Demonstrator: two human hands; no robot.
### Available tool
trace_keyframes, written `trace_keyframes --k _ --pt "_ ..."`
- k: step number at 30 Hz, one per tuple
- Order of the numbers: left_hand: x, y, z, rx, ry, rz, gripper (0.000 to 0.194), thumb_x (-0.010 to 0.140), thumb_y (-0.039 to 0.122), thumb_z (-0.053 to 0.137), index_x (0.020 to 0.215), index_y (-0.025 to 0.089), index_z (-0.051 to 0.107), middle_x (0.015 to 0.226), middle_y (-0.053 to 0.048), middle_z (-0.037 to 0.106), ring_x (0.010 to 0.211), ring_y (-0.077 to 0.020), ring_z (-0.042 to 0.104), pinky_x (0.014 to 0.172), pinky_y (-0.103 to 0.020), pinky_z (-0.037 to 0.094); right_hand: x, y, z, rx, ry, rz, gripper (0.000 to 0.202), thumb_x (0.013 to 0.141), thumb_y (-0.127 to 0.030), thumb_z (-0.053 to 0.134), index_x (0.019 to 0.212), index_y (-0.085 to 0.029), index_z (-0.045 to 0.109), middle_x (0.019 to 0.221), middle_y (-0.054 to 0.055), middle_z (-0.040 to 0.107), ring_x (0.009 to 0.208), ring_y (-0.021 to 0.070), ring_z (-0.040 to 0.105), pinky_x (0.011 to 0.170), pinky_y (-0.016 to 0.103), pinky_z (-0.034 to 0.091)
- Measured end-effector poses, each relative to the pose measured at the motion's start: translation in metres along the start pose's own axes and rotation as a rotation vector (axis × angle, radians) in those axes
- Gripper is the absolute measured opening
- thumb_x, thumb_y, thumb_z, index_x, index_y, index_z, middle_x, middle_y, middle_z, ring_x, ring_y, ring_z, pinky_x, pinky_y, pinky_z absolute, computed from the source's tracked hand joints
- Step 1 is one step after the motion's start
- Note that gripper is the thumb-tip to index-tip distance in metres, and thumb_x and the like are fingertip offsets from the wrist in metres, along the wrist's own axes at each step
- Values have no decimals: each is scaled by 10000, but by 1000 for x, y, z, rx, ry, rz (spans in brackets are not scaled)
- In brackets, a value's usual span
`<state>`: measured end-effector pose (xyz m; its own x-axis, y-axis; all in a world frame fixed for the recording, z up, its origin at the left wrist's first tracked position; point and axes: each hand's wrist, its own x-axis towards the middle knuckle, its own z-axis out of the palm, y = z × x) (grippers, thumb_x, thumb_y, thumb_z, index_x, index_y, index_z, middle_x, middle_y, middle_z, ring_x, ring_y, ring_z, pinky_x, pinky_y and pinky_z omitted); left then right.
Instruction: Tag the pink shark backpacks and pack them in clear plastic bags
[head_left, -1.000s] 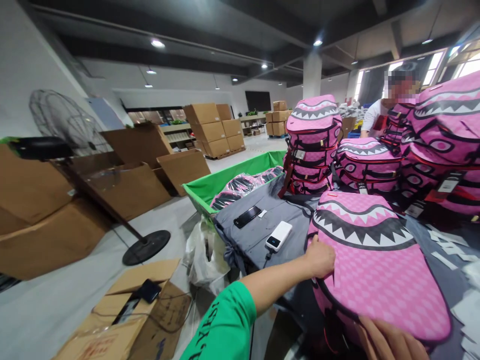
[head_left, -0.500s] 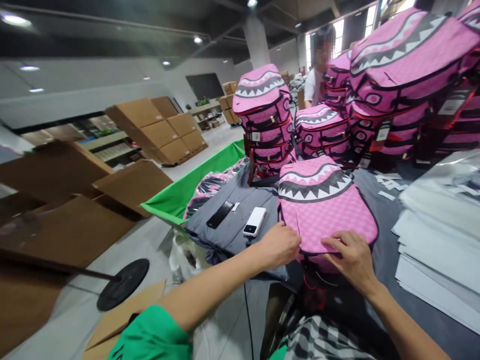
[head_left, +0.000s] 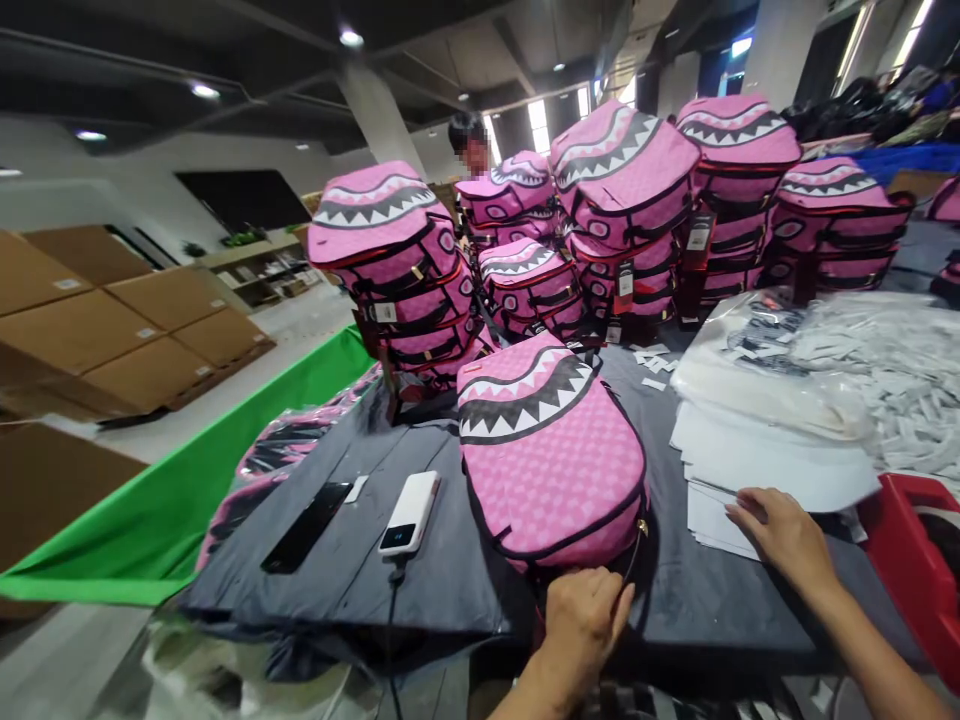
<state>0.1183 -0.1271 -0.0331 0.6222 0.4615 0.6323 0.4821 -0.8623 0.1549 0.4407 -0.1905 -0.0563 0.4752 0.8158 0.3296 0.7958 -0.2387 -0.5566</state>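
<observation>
A pink checkered backpack (head_left: 555,460) with a black-and-white shark-mouth band lies on the grey-covered table (head_left: 480,600). At its near edge is my left hand (head_left: 585,615), fingers curled by a thin dark strap; what they grip is too small to make out. My right hand (head_left: 780,535) is apart from the bag, fingers partly spread over the near edge of a stack of white sheets (head_left: 765,465), with nothing visible held in it.
Stacks of pink backpacks (head_left: 397,270) line the back. To the left lie a black phone (head_left: 307,525) and a white power bank (head_left: 410,513) with a cable. A red bin (head_left: 900,570) stands right. A person (head_left: 469,150) is behind the stacks. Green cloth (head_left: 225,470) borders the left.
The view has swung right and closer. My right hand has left the backpack and moved right to the white sheets. My left hand has shifted to the bag's near edge.
</observation>
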Motion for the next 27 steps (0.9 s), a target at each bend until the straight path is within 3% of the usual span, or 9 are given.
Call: trace_keyframes --k 4,11,14,16,18,21,24,27 --pt "-13 -13 -17 -37 -38 33 352 1040 218 398 703 220 502 560 30 559 458 -126 556 490 -302 310 13 3 7 -23 -19 23 741 845 -893 328 709 -248 666 711 83 687 706 273 639 655 407 472" --pt "-33 -28 -2 -71 -16 54 331 1047 302 408 772 225 575 594 15 579 476 -152 560 480 -300 319 -6 -5 14 63 -122 -26 602 834 -820 500 767 -260 710 774 54 699 734 243 650 667 360 481" --pt "-30 -31 -11 -136 -5 63 321 1062 336 419 819 218 593 584 23 571 474 -137 549 479 -276 339 -3 -1 20 61 -167 22 533 854 -743 496 762 -259 700 789 59 706 728 247 646 633 350 454" --pt "-28 -29 -23 -251 -33 31 262 1062 354 439 946 212 627 675 0 639 573 -143 618 538 -250 425 6 6 20 92 -215 38 537 831 -748 509 743 -248 684 750 59 694 691 244 634 604 340 443" --pt "-28 -23 -33 -406 -21 -19 234 1050 360 472 1128 209 632 888 -68 712 796 -183 691 698 -278 534 15 14 17 143 -280 17 612 810 -810 483 692 -235 656 666 48 655 631 227 607 578 327 445" --pt "-29 -4 -31 -685 10 -41 253 1017 344 534 1197 214 656 1014 -114 715 951 -218 679 830 -337 563 27 22 9 208 -349 -40 733 789 -909 410 655 -223 631 572 23 579 545 188 544 523 300 443" --pt "-16 25 -7 -1022 -231 -192 279 928 418 660 1110 218 728 975 -88 733 926 -214 681 828 -323 553 30 19 2 240 -335 -70 771 784 -945 389 681 -219 626 561 12 559 528 175 524 504 288 450" --pt "19 59 33 -1282 -515 -622 603 723 488 825 1233 201 681 1119 -97 717 1024 -241 659 901 -351 531 20 3 -1 216 -244 -91 744 805 -933 397 700 -227 611 639 27 619 611 193 596 601 301 519"
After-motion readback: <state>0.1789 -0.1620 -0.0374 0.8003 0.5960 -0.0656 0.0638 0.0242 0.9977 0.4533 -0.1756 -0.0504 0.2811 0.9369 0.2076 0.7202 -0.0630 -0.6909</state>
